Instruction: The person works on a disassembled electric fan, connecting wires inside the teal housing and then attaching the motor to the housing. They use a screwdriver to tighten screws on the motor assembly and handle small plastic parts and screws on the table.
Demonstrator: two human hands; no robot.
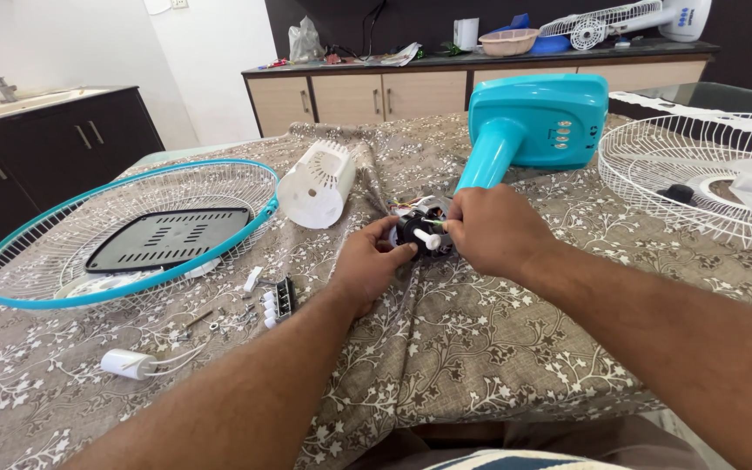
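- Table (480, 383) under a patterned brown cloth bears a fan taken apart; the work in hand looks like handling its motor, mid-disassembly or mid-refit, I cannot tell which
- Blue-rimmed grille (45, 252) lies flat at the left with a black plate (167, 237) resting in it; a white grille (698, 174) lies at the right edge
- Teal stand (537, 117) lies on its side just behind the hands, its neck pointing down toward them
- White motor cover (317, 184) lies on its side between the blue grille and the hands
- Motor (418, 231) sits at the middle of the table, touching both hands, coloured wires showing behind it
- Left hand (369, 264) cups the motor from the near left side, fingers curled on it
- Right hand (493, 231) is closed over its right side, fingertips pinching near the white shaft (428, 238); what they pinch is too small to tell
- By my judgement the next move needs the left hand bracing while the right works finely
- Switch block (282, 300), a white capacitor (128, 363) and loose screws (219, 322) lie near the left forearm
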